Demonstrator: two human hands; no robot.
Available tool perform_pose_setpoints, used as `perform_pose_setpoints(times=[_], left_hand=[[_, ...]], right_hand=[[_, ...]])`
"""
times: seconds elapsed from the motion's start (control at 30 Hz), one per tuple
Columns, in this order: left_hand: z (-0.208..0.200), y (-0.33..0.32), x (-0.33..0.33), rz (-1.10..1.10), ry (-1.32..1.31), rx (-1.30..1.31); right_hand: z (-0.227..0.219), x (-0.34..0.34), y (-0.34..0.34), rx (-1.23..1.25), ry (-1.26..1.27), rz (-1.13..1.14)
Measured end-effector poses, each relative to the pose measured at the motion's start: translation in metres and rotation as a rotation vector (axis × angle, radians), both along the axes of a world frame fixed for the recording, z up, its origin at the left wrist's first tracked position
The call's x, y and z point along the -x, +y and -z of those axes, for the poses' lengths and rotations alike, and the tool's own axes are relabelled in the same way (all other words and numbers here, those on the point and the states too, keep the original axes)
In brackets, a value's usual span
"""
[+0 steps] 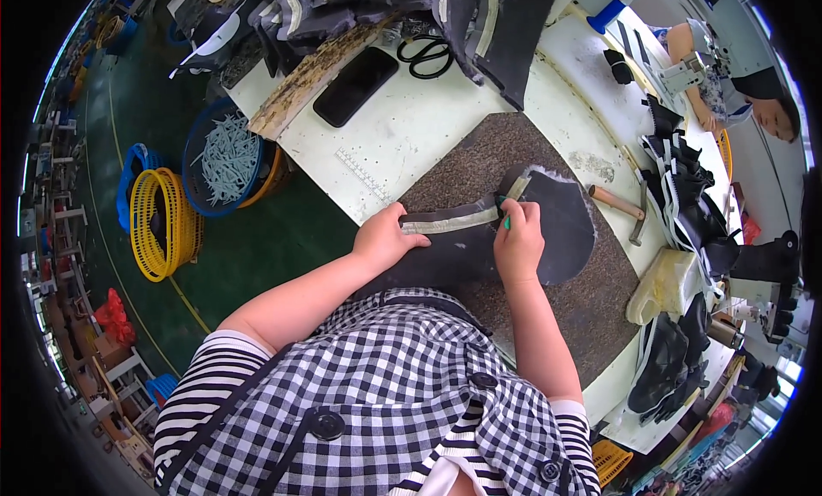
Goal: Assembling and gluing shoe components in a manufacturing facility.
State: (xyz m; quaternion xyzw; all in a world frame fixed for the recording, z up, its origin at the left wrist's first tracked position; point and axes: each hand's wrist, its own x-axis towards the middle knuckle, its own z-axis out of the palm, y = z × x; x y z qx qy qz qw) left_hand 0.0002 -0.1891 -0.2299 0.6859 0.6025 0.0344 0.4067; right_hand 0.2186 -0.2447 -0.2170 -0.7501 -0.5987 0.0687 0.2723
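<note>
A dark, curved shoe-upper-like piece (561, 222) with fuzzy edges lies on a speckled brown board (492, 149) in front of me. A pale strip (454, 220) runs along its inner curve. My left hand (387, 242) is closed on the left end of the piece, thumb on top near the strip. In my right hand (521, 243) is a slim tool with a green handle (507, 223). Its tip meets the strip near the bend of the piece, and the fingers hide most of it, so its kind cannot be made out.
A hammer (618, 203) lies right of the piece. Beyond the board are a phone (355, 86), black scissors (425, 57) and stacked dark pieces (342, 12). Baskets (160, 226) stand on the floor at left. Black parts (685, 188) are heaped at right; another person (706, 115) sits beyond.
</note>
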Motion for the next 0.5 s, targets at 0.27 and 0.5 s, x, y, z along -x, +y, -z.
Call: perform_pose_setpoints(times=[0.27,0.5], left_hand=[[0.002,-0.010,0.012,-0.135,-0.198,0.051],[0.035,-0.035,0.024,-0.535,-0.945,0.524]], right_hand=[[0.014,0.042,-0.022,-0.091,0.203,-0.124],[0.018,0.071,-0.021,-0.108,0.430,-0.370]])
